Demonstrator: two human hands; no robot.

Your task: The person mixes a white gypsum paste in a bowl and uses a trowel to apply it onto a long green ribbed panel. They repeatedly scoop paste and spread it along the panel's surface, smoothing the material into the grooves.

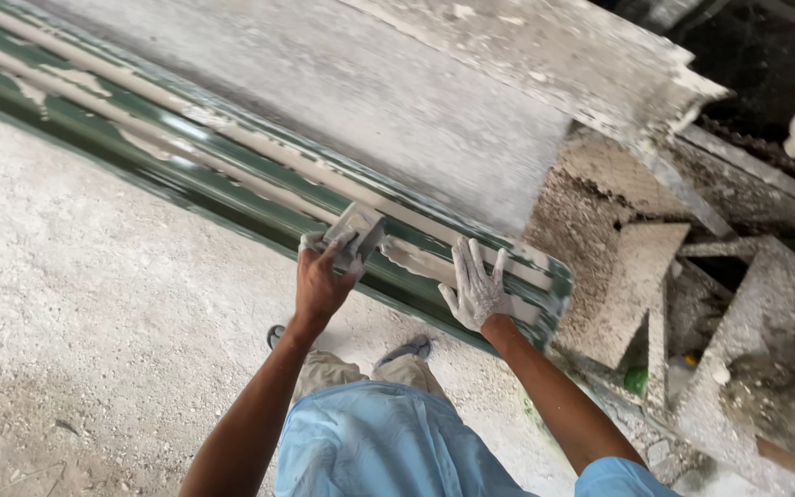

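Looking down from the head view, a long green metal channel (pixel 232 184) is seen running diagonally from the upper left toward the lower right, smeared with streaks of pale plaster. It lies low, at the foot of a rough grey plastered wall (pixel 370 83), with a dusty concrete floor (pixel 75 304) on the near side.

Left hand (pixel 322 281): closed around a small flat trowel (pixel 353 232), whose grey, plaster-caked blade is pressed against the upper edge of the channel. Fingers are wrapped over the tool from below.

Right hand (pixel 477 290): coated white with plaster, held open, fingers spread, palm laid flat on the channel near its right end. Nothing is gripped by it.

Both hands are set near each other on the same stretch of channel, the trowel just left of the spread fingers.

Below the arms, light blue clothing (pixel 388 442) and two feet in dark sandals (pixel 407 348) are noted on the floor just beside the channel.

To the right, broken concrete pieces and rubble (pixel 655 294) are heaped, with small green objects (pixel 635 379) among them; what these are cannot be told.
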